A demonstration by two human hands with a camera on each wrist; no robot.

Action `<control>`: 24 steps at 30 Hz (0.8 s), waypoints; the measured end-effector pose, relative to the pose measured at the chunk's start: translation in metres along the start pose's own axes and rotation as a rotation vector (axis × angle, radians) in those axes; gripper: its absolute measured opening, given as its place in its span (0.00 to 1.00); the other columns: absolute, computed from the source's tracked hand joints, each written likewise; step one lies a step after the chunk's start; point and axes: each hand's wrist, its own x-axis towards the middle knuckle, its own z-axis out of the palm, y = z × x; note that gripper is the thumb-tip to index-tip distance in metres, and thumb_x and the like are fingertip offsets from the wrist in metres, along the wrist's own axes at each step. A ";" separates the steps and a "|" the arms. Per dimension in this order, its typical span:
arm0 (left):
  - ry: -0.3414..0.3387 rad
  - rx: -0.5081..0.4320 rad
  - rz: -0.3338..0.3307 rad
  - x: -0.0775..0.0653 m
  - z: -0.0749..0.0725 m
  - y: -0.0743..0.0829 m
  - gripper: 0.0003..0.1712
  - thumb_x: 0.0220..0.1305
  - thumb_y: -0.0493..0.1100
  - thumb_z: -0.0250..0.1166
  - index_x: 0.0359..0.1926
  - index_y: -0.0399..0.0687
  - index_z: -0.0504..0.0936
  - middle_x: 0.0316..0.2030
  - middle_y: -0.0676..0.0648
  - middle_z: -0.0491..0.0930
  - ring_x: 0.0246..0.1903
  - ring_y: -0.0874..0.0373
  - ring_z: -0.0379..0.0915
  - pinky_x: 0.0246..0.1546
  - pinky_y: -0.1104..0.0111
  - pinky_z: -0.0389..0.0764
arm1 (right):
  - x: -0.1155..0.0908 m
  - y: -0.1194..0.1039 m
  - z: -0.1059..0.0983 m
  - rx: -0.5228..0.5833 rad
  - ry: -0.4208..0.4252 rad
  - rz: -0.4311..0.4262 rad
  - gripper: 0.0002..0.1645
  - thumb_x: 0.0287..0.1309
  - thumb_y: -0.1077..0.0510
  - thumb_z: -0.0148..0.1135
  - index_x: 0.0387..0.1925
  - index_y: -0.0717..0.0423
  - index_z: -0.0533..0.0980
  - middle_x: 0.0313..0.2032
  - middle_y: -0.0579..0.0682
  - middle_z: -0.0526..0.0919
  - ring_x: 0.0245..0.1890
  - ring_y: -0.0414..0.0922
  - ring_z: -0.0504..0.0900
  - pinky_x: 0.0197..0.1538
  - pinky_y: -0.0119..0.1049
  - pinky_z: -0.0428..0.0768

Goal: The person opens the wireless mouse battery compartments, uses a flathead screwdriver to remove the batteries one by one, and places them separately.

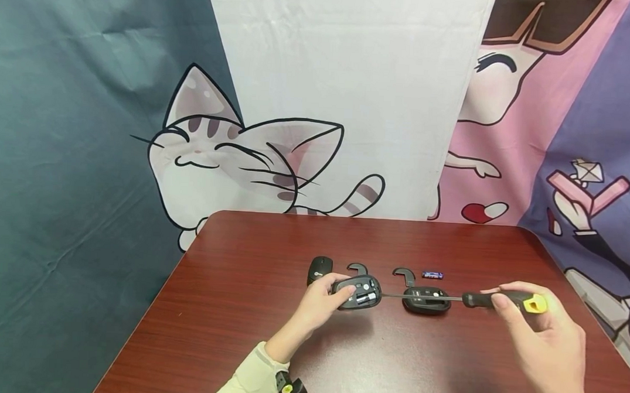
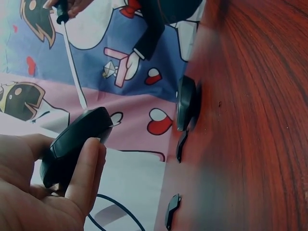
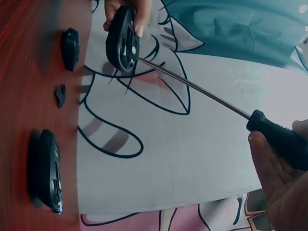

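Observation:
My left hand [image 1: 315,305] holds a black computer mouse [image 1: 357,299] above the table, its underside turned up and battery bay uncovered; a silvery battery shows in the bay. With my right hand [image 1: 551,347] I grip a screwdriver [image 1: 484,300] by its black and yellow handle. Its long thin shaft points left, and the tip meets or nearly meets the end of the mouse. From the right wrist view, the screwdriver [image 3: 202,91] runs to the opened underside of the mouse [image 3: 115,41]. The left wrist view shows mainly the mouse's outer shell [image 2: 72,139].
Behind the shaft lies a second mouse [image 1: 426,307], underside up and bay uncovered. Two curved black covers [image 1: 406,275] rest farther back, beside a blue battery [image 1: 432,275]. Another black mouse [image 1: 319,269] sits left of them. A printed cloth [image 1: 350,104] hangs beyond the reddish-brown table [image 1: 225,310].

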 end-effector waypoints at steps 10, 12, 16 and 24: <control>0.010 0.000 0.015 -0.001 0.001 0.003 0.22 0.60 0.51 0.63 0.51 0.43 0.77 0.35 0.45 0.83 0.26 0.59 0.82 0.35 0.53 0.85 | -0.003 0.000 0.008 -0.003 -0.007 -0.075 0.19 0.46 0.67 0.70 0.43 0.55 0.78 0.33 0.34 0.84 0.29 0.27 0.81 0.27 0.15 0.72; 0.010 -0.003 0.016 -0.001 0.001 0.003 0.22 0.60 0.51 0.63 0.51 0.42 0.76 0.35 0.45 0.83 0.26 0.59 0.81 0.35 0.53 0.85 | -0.003 0.000 0.009 -0.006 -0.007 -0.083 0.20 0.46 0.67 0.70 0.43 0.54 0.78 0.33 0.33 0.84 0.28 0.27 0.80 0.27 0.15 0.71; 0.015 0.001 0.009 -0.001 0.001 0.003 0.22 0.61 0.51 0.63 0.51 0.42 0.76 0.35 0.45 0.82 0.27 0.59 0.82 0.35 0.52 0.85 | -0.003 0.001 0.010 -0.021 -0.001 -0.098 0.20 0.45 0.67 0.71 0.43 0.53 0.78 0.33 0.31 0.84 0.27 0.26 0.79 0.25 0.17 0.69; 0.017 0.023 0.004 -0.002 -0.001 0.002 0.23 0.61 0.52 0.63 0.52 0.43 0.75 0.35 0.45 0.82 0.26 0.59 0.82 0.36 0.51 0.84 | -0.004 0.000 0.013 -0.063 0.018 -0.108 0.21 0.43 0.66 0.72 0.42 0.51 0.79 0.31 0.25 0.81 0.22 0.25 0.75 0.22 0.18 0.67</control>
